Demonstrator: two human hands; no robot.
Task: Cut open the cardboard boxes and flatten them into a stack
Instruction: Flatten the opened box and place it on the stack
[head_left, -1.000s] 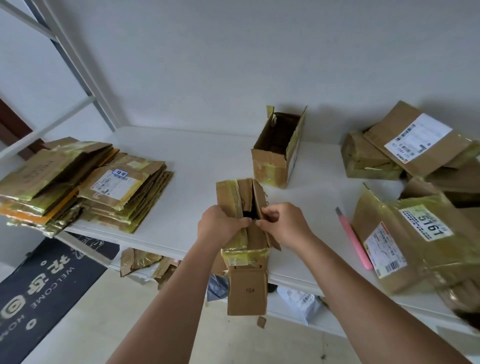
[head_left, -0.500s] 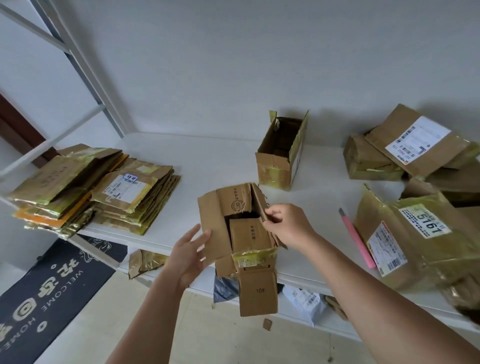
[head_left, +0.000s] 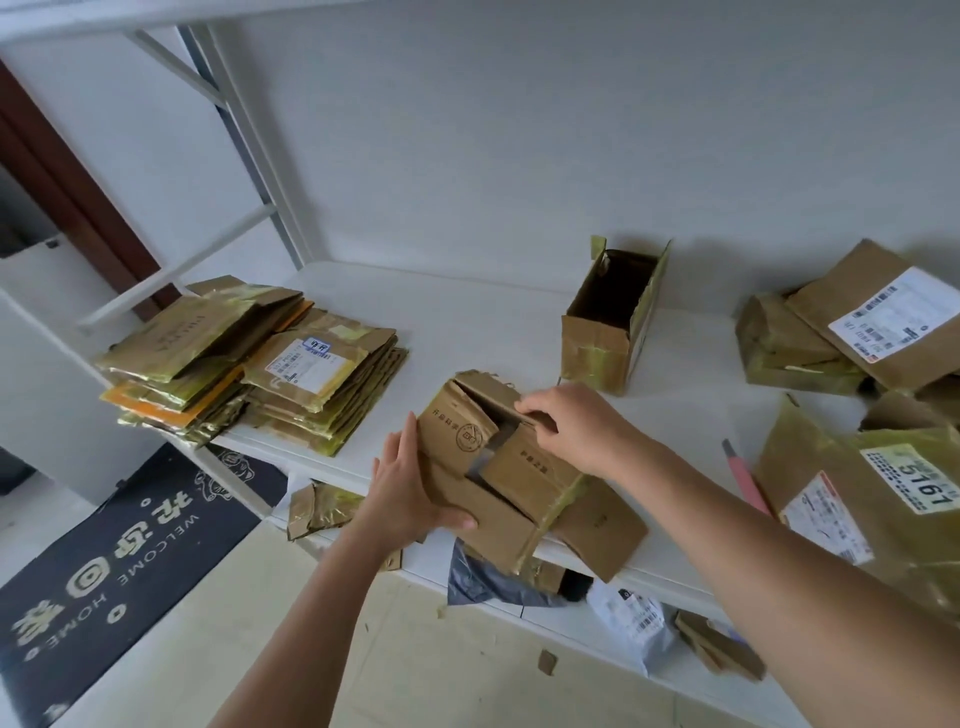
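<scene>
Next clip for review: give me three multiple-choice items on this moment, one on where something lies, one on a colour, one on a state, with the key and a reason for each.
1. Where do the stacks of flattened boxes lie?
A. on the floor mat
B. on the left end of the white table
C. inside the open box

2. What colour is the utility knife lying on the table?
A. pink
B. blue
C. black

3. What state is the small box between the hands in?
A. sealed shut
B. fully flat
C. cut open, flaps loose, partly collapsed

Key: 1 B, the stacks rest on the table's left part. 2 A, its handle is pink. 3 C, the left hand presses its side while the right hand pinches a raised flap.
</scene>
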